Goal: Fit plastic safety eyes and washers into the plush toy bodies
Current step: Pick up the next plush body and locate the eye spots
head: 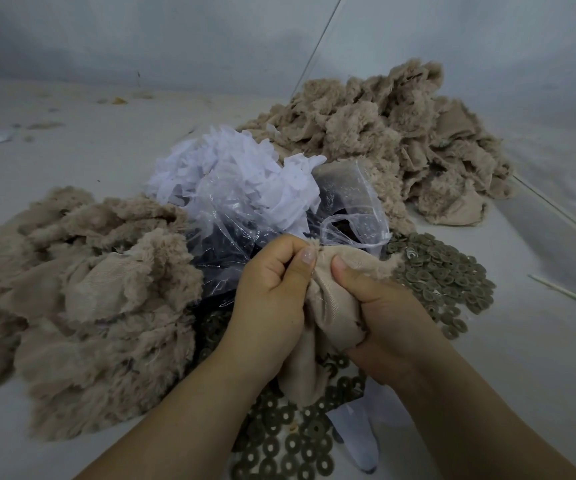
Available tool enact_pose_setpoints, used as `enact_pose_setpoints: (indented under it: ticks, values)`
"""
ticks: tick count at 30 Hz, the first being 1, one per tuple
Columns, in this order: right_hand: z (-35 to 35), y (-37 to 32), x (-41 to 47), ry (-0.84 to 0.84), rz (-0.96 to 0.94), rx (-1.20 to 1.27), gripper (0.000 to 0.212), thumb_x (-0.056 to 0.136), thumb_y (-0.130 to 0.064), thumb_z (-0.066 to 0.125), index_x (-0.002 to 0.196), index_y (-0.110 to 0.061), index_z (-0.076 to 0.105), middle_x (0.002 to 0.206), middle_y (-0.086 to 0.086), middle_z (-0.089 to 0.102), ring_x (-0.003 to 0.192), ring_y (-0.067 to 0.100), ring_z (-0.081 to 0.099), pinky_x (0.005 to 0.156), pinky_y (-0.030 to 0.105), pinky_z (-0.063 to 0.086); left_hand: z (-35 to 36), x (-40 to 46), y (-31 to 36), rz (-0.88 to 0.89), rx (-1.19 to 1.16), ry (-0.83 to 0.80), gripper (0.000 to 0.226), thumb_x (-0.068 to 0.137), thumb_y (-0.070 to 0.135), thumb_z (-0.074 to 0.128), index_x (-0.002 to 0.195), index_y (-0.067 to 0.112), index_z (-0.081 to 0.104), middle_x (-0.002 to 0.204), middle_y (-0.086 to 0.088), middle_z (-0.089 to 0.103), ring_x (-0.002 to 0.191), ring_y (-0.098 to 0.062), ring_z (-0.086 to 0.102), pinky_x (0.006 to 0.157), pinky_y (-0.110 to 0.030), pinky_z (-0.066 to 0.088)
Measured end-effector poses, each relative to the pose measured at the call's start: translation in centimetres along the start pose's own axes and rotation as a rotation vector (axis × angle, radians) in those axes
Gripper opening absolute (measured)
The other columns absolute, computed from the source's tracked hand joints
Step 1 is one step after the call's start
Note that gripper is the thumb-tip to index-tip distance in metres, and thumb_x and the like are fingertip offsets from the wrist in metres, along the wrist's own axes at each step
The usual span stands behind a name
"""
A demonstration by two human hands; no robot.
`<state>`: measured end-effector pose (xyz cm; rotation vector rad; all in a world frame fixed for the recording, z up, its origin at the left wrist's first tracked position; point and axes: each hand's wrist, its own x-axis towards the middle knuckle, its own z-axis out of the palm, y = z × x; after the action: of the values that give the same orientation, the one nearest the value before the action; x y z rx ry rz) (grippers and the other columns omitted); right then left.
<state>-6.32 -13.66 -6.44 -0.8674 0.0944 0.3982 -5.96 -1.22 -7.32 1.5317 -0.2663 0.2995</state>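
Fabric of one beige plush toy body (331, 306) fills the space between our two hands, just below the middle of the view, turned inside out so its smooth woven backing faces us and only a fringe of fur shows along the upper edge. Our left hand (272, 289) pinches the top of that skin between thumb and curled fingers; our right hand (387, 306) is clamped around its other side, thumb pressed flat on the cloth. Whether an eye post sits under the fingertips we cannot tell. Olive-grey ring washers (449, 275) lie in a scattered heap touching the skin at 3 o'clock, and more of them spread under our wrists toward 6 o'clock. Directly behind the hands, at 12 o'clock, a crumpled clear plastic bag (231, 216) rests with dark small contents showing through it, too blurred to name. White fabric scraps (231, 164) are heaped on and behind that bag. A pile of beige plush skins (82, 306) sits at 9 o'clock, and a second pile of plush skins (401, 133) rises at 1 o'clock. Everything rests on a pale grey table surface (72, 143), with a thin white stick (570, 294) lying at 3 o'clock near the edge.
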Motion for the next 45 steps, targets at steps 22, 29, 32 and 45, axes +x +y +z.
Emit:
enact_pose_setpoints:
  ticks: [22,29,32,45]
  values:
    - [0.2,0.6,0.0,-0.027,0.086,0.096,0.034,0.083,-0.024,0.059,0.094,0.002,0.078,0.099,0.021,0.074,0.088,0.025,0.075,0.081,0.033,0.062,0.9,-0.4,-0.2,0.131,0.078,0.082,0.031,0.094,0.016,0.049,0.065,0.005,0.051,0.058,0.006,0.046,0.056,-0.003,0.041,0.054,-0.018,0.038]
    - [-0.1,0.6,-0.1,-0.078,0.101,0.136,0.035,0.085,-0.024,0.055,0.092,0.000,0.079,0.097,0.020,0.075,0.087,0.025,0.075,0.074,0.033,0.062,1.0,-0.5,0.1,0.151,0.082,0.071,0.032,0.093,0.010,0.049,0.061,0.013,0.046,0.057,0.010,0.044,0.055,-0.001,0.039,0.053,-0.016,0.035]
    - [-0.2,0.8,0.0,-0.102,0.115,0.191,0.037,0.087,-0.026,0.053,0.091,-0.001,0.080,0.098,0.019,0.075,0.090,0.025,0.075,0.075,0.034,0.062,1.1,-0.5,0.4,0.159,0.096,0.060,0.034,0.094,0.009,0.049,0.062,0.020,0.045,0.057,0.014,0.044,0.055,0.000,0.039,0.054,-0.014,0.035]
    - [0.3,1.0,0.2,-0.051,-0.034,-0.001,0.043,0.092,-0.018,0.060,0.129,0.004,0.061,0.123,0.027,0.066,0.114,0.033,0.066,0.095,0.039,0.057,0.2,0.1,0.3,-0.001,0.087,0.122,0.034,0.099,0.026,0.056,0.077,0.001,0.053,0.066,-0.012,0.049,0.061,-0.008,0.045,0.059,-0.027,0.043]
